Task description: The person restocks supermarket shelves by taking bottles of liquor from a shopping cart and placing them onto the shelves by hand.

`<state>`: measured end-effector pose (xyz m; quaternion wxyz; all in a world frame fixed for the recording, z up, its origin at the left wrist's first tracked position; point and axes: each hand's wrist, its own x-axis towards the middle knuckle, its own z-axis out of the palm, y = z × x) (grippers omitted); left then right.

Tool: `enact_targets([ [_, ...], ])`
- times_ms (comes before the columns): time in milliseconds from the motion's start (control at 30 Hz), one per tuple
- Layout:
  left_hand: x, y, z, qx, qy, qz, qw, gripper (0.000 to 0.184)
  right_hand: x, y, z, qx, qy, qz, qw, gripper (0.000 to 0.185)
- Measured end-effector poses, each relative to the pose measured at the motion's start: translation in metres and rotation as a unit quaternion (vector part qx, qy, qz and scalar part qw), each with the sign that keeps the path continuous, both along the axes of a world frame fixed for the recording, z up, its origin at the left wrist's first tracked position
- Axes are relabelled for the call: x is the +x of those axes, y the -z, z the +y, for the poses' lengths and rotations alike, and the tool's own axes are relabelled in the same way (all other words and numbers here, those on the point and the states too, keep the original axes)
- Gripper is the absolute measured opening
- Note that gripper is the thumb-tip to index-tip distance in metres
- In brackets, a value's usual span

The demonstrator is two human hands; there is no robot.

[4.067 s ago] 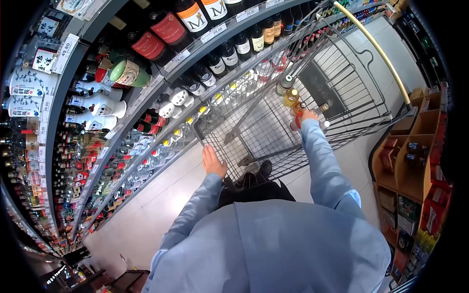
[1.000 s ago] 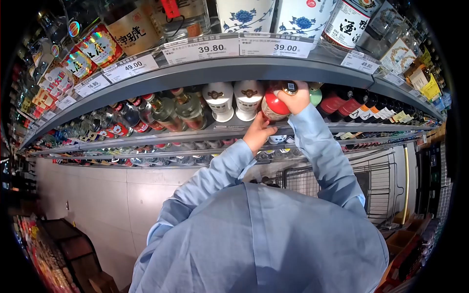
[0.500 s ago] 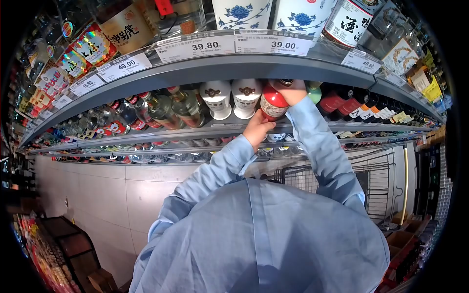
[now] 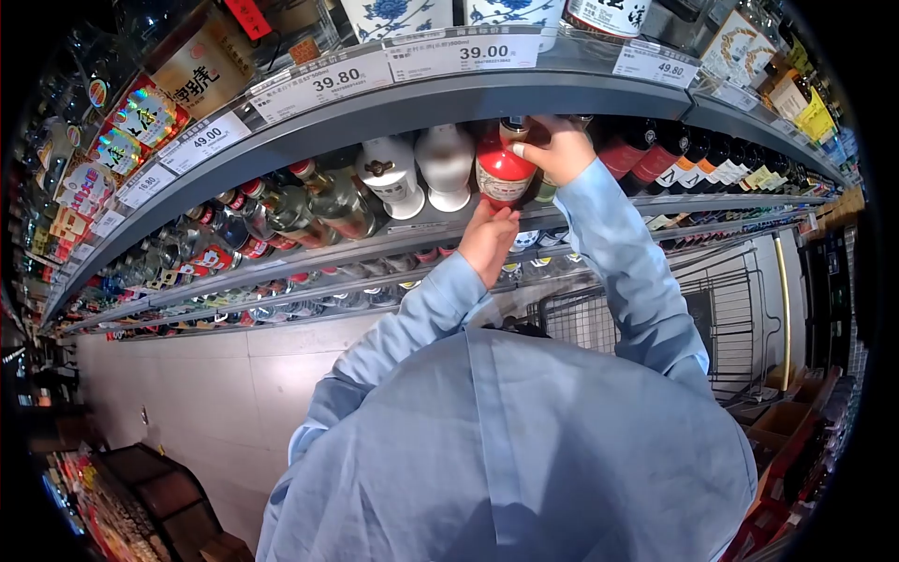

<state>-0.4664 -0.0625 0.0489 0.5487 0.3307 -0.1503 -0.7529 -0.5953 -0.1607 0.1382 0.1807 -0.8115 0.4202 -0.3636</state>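
Note:
A red liquor bottle with a cream label and a dark neck stands at the front of the shelf below the price tags. My right hand grips it near the neck, thumb across the front, other fingers partly hidden behind. At its base, my left hand holds the lower front edge with bent fingers. Just left of it are two white bottles, a near one and one with a brown emblem. Part of a green bottle shows under my right wrist.
The upper shelf edge overhangs the bottles closely. Clear glass bottles line the left, dark wine bottles the right. A wire shopping cart stands to the right, behind my right arm.
My right hand has shifted, so its thumb now shows at the bottle's neck. The red bottle has turned more upright, its label facing me. My left hand has slid lower to its base. The view has shifted.

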Motion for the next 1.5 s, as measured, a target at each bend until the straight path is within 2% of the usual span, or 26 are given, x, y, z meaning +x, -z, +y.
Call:
enact_targets([
  [33, 0.000, 0.000, -0.002, 0.002, -0.003, 0.003, 1.000, 0.074, 0.000, 0.003, -0.002, -0.005, 0.000, -0.001, 1.000, 0.044],
  [200, 0.002, 0.006, -0.011, -0.025, 0.004, 0.003, 1.000, 0.072, 0.000, 0.019, -0.018, 0.007, -0.026, -0.041, 0.999, 0.043],
  [367, 0.005, 0.013, -0.022, -0.029, -0.002, 0.000, 1.000, 0.076, 0.004, 0.018, -0.027, 0.020, 0.002, -0.029, 0.999, 0.041],
  [467, 0.003, 0.011, -0.023, -0.022, -0.015, -0.008, 1.000, 0.076, 0.004, 0.028, -0.046, 0.056, -0.017, -0.025, 0.998, 0.041],
  [500, 0.003, 0.012, -0.024, -0.019, -0.018, -0.007, 1.000, 0.075, 0.005, 0.031, -0.051, 0.067, -0.046, -0.060, 0.995, 0.042],
  [600, 0.003, 0.016, -0.029, -0.026, -0.011, -0.007, 1.000, 0.073, 0.006, 0.033, -0.058, 0.025, -0.012, 0.023, 0.999, 0.042],
  [733, 0.003, 0.016, -0.030, -0.028, -0.006, -0.012, 1.000, 0.068, 0.004, 0.015, -0.031, 0.014, 0.027, 0.044, 0.999, 0.043],
  [833, 0.002, 0.011, -0.023, 0.016, -0.048, -0.025, 0.998, 0.065, -0.003, -0.003, 0.006, -0.024, 0.065, 0.045, 0.997, 0.048],
  [867, 0.004, 0.010, -0.021, 0.013, -0.040, -0.022, 0.999, 0.066, -0.011, -0.003, 0.016, -0.117, 0.077, 0.001, 0.990, 0.047],
  [933, 0.010, 0.011, -0.015, 0.011, -0.026, -0.015, 0.999, 0.066, -0.027, -0.004, 0.038, -0.146, 0.121, -0.040, 0.981, 0.044],
  [1000, 0.012, 0.013, -0.013, 0.002, -0.015, -0.019, 1.000, 0.072, -0.040, 0.019, 0.042, -0.122, 0.172, -0.145, 0.967, 0.041],
  [1033, 0.012, 0.011, -0.012, -0.002, -0.013, -0.023, 1.000, 0.074, -0.044, 0.033, 0.042, -0.082, 0.191, -0.176, 0.962, 0.044],
  [1133, 0.007, 0.000, -0.009, -0.012, -0.011, -0.028, 0.999, 0.081, -0.054, 0.090, 0.033, 0.038, 0.209, -0.183, 0.960, 0.074],
  [1167, 0.005, -0.004, -0.009, -0.016, -0.009, -0.029, 0.999, 0.084, -0.055, 0.109, 0.027, 0.031, 0.191, -0.171, 0.966, 0.085],
  [1200, 0.003, -0.003, -0.012, -0.019, -0.006, -0.023, 1.000, 0.085, -0.048, 0.112, 0.025, 0.048, 0.155, -0.212, 0.964, 0.088],
  [1267, 0.000, 0.003, -0.016, -0.022, 0.001, -0.012, 1.000, 0.088, -0.042, 0.118, 0.024, 0.053, 0.183, -0.213, 0.958, 0.089],
  [1433, -0.005, 0.000, -0.018, -0.019, -0.022, -0.016, 0.999, 0.090, -0.036, 0.122, 0.014, 0.031, 0.239, -0.158, 0.958, 0.086],
  [1500, -0.005, 0.001, -0.017, -0.041, -0.010, -0.019, 0.999, 0.091, -0.041, 0.123, 0.011, 0.034, 0.204, -0.174, 0.963, 0.084],
])
